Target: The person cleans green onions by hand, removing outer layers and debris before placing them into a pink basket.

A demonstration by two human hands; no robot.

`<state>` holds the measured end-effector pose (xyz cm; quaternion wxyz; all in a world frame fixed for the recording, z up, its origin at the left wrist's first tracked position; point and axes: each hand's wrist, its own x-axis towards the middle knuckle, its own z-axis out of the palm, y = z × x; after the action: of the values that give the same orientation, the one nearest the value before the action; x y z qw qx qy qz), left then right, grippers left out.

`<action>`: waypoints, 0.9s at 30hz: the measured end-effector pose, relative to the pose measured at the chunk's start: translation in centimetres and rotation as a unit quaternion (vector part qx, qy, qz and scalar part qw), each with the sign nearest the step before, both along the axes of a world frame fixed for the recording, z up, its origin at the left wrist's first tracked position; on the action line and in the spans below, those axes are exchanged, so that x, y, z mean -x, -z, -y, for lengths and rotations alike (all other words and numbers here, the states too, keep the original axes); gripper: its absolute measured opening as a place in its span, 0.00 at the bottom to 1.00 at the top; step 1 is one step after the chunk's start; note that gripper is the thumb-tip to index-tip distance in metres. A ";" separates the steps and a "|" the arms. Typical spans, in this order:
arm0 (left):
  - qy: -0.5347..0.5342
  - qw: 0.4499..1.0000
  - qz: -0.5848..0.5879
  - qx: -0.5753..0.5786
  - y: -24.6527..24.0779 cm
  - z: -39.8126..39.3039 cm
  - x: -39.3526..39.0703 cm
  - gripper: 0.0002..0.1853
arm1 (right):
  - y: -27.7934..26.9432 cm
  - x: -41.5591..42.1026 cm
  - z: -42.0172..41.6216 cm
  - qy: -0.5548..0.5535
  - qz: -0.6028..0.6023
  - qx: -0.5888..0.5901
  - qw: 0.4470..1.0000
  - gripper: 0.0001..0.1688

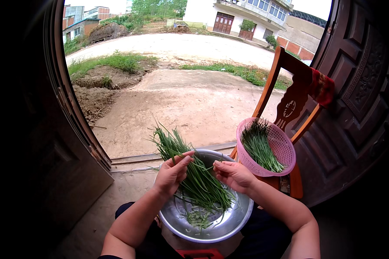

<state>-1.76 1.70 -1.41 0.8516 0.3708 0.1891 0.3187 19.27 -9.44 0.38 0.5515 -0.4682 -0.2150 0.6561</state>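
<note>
A steel basin stands between my knees, with a large bunch of long green chives lying in it and leaning over its far rim. Small green trimmings lie on the basin's bottom. My left hand is above the bunch, thumb and index finger pinching a chive blade. Across from it, my right hand pinches a thin green piece between thumb and fingertips, over the basin's right side. A pink plastic colander on the right holds a bundle of chives.
The colander rests on a wooden chair with a red cloth over its backrest. A carved wooden door stands at the right, another door leaf at the left. A threshold crosses just beyond the basin, with concrete ground outside.
</note>
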 end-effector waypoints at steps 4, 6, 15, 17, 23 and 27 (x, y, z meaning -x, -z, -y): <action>0.019 1.000 0.001 0.013 0.1 -0.2 0.1 0.13 | -0.6 0.1 0.2 -0.041 0.023 0.014 0.999 0.10; 0.016 0.999 0.000 0.039 0.0 -0.2 0.0 0.12 | -0.8 0.1 0.2 -0.101 0.045 0.010 0.994 0.10; 0.106 0.991 -0.080 0.010 0.2 -0.6 0.3 0.17 | -1.5 1.1 0.6 -0.295 0.202 -0.085 0.930 0.13; 0.179 0.976 -0.127 0.001 0.6 -0.5 0.3 0.22 | -2.3 1.4 0.8 -0.324 0.244 -0.106 0.908 0.14; 0.212 0.964 -0.157 -0.018 -0.2 0.7 0.1 0.20 | -2.8 1.8 1.2 -0.331 0.286 -0.101 0.894 0.17; 0.194 0.968 -0.135 -0.088 1.0 0.4 0.1 0.11 | -2.7 1.0 1.1 -0.319 0.230 -0.063 0.917 0.17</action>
<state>-1.91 1.35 -2.44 0.8278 0.5132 0.1981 0.1101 18.23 -10.58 3.04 0.2769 -0.4773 -0.5144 0.6564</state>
